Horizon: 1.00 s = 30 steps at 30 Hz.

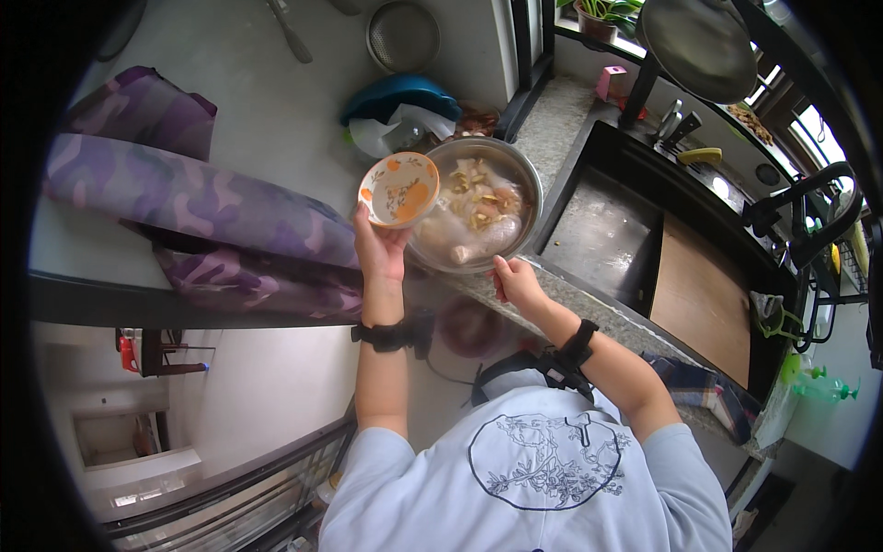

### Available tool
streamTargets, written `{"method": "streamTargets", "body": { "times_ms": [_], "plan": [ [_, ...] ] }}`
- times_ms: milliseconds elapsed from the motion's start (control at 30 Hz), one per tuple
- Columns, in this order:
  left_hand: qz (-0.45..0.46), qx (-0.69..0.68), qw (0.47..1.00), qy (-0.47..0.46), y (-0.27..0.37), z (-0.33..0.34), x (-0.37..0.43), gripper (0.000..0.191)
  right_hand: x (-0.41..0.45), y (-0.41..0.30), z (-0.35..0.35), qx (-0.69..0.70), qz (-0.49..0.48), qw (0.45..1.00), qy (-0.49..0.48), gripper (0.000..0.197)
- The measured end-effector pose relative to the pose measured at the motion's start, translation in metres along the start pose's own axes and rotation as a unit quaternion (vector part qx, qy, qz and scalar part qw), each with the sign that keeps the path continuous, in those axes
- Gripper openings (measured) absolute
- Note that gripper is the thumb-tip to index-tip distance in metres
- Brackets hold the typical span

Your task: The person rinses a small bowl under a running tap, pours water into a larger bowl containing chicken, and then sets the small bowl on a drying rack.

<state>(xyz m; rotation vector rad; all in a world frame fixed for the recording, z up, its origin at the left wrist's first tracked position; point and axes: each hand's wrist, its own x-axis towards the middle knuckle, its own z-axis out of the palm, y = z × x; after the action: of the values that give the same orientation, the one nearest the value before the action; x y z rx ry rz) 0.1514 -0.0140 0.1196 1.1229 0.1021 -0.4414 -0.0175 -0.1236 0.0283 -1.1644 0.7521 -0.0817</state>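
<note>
My left hand [383,254] holds up a small patterned bowl [398,191] with orange fruit and leaf designs; its inside shows no food. The bowl is tilted and overlaps the left rim of a round metal basin [530,196]. Inside that basin lie raw chicken pieces [486,238], one of them a drumstick, in liquid. Yellowish slices or bits [476,183], perhaps ginger or garlic, are scattered on top. At the basin's near right rim, the curled fingers of my right hand [519,283] grip the edge. The fingers' undersides are hidden.
A black sink [600,228] with a brown board [703,297] in it is to the right. Purple camouflage fabric [227,207] covers part of the left counter. Behind the basin are a blue container [400,96] and a metal strainer [403,36]. A pan [700,48] hangs upper right.
</note>
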Motion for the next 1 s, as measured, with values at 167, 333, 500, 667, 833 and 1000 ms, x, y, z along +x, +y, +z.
{"method": "streamTargets", "body": {
  "times_ms": [167, 333, 500, 667, 833, 1000],
  "plan": [
    [0.006, -0.001, 1.0, 0.012, 0.004, -0.01, 0.001, 0.06, -0.002, -0.005, 0.014, -0.004, 0.032, 0.999, -0.001, 0.039],
    [0.01, -0.001, 1.0, 0.017, 0.003, -0.015, 0.006, 0.057, 0.002, -0.002, 0.023, -0.023, 0.055, 0.998, -0.015, 0.041],
    [0.028, 0.015, 0.999, 0.039, 0.0, -0.016, 0.005, 0.052, -0.007, -0.015, 0.012, -0.06, 0.065, 0.994, -0.064, 0.039],
    [0.023, 0.035, 0.998, 0.047, -0.001, -0.013, 0.001, 0.041, -0.023, -0.04, 0.008, -0.112, 0.124, 0.972, -0.164, 0.03],
    [0.095, 0.114, 0.988, 0.044, -0.014, -0.014, 0.004, 0.041, -0.014, -0.065, 0.01, -0.068, 0.048, 0.988, -0.13, 0.024],
    [0.167, 0.167, 0.971, -0.019, -0.017, -0.02, 0.009, 0.034, 0.0, -0.081, 0.017, -0.062, -0.018, 0.992, -0.11, 0.034]
  ]
}}
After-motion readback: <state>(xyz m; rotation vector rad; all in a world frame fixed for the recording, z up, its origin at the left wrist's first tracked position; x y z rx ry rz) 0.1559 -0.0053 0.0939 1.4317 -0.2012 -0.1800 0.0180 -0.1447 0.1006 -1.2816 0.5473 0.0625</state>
